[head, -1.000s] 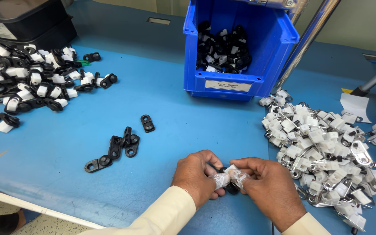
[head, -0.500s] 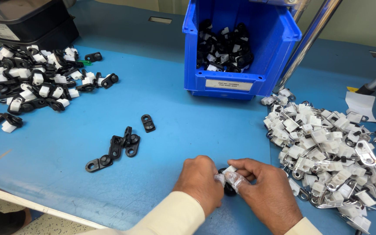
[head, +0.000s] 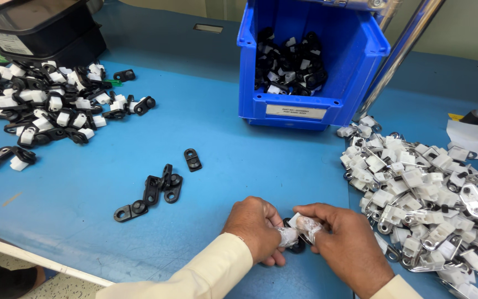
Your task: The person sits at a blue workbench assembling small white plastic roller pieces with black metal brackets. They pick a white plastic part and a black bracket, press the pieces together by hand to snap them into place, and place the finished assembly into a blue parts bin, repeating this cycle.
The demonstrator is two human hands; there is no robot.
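Note:
My left hand (head: pixel 256 227) and my right hand (head: pixel 345 248) meet low in the middle of the blue table (head: pixel 206 138). Together they pinch one small black clamp with a white insert (head: pixel 297 232) between their fingertips, which wear clear finger covers. A few loose black clamps (head: pixel 156 191) lie to the left of my hands. A heap of white-and-metal clips (head: pixel 421 194) lies just right of my right hand.
A blue bin (head: pixel 311 61) at the top centre holds several black-and-white clamps. Another pile of assembled black-and-white clamps (head: pixel 45 108) covers the far left. Black trays (head: pixel 40 30) stand at the top left. A metal pole (head: pixel 402 52) slants beside the bin.
Both hands stay together on the same small part. The fingers have shifted slightly around it, and the view has moved a little.

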